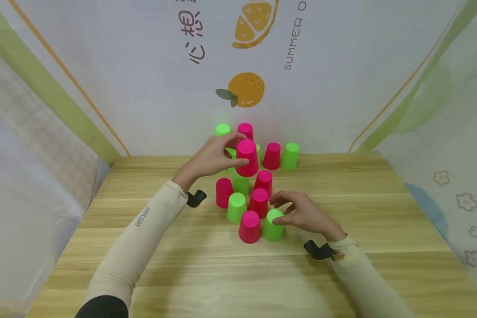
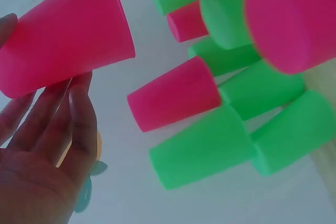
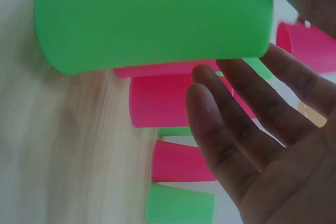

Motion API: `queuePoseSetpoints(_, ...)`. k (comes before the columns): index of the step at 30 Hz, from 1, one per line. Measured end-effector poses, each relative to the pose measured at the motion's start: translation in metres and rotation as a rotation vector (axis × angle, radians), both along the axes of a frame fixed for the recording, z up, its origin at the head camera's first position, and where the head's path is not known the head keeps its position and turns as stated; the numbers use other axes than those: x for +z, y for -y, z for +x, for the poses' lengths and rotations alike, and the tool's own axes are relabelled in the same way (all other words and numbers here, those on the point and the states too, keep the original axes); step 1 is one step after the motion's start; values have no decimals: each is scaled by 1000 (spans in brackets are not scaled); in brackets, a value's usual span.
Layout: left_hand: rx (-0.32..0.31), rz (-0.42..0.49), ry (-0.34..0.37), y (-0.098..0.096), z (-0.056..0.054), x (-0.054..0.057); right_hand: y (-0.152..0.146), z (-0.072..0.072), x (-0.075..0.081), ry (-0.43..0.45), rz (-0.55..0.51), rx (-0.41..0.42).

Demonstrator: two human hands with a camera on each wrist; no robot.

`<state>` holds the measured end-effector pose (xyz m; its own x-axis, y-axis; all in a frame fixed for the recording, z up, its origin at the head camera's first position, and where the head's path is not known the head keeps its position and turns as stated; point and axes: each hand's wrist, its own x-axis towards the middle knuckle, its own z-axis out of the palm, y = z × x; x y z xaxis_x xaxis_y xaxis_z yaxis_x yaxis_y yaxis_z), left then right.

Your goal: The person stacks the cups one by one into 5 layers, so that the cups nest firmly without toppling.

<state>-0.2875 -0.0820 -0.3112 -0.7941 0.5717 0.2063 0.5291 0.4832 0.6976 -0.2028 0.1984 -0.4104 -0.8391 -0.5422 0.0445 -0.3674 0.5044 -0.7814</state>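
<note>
My left hand (image 1: 218,154) holds a pink cup (image 1: 247,158) upside down in the air between thumb and fingers, above the middle of the cup group. In the left wrist view the same pink cup (image 2: 68,32) lies across the fingers. At the front right of the group stands an inverted green cup (image 1: 273,226). Around its far and right sides my right hand (image 1: 304,212) is spread, thumb by its top and fingers loosely bent. In the right wrist view this green cup (image 3: 157,19) partly covers the fingertips, so firm contact cannot be told.
Left of that green cup stands a pink cup (image 1: 249,227). Behind are another green cup (image 1: 236,207), a pink cup (image 1: 258,203) and several more. A back row by the curtain includes a pink cup (image 1: 272,156) and a green cup (image 1: 290,156), with stacked cups partly behind my left hand.
</note>
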Motion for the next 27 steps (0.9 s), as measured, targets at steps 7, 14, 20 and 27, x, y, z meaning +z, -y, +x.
queuePoseSetpoints(7,30,-19,-45,-28,-33,15,-3,4,-4,3,-4,-4)
queuePoseSetpoints(14,85,-29,-50,-52,-58,14,-4,7,-6,17,-32,43)
queuePoseSetpoints(20,141,-74,-97,-69,-72,6,-3,8,-11,40,-33,43)
queuePoseSetpoints(27,230,-86,-85,-78,-82,1,-8,10,-18,35,-13,15)
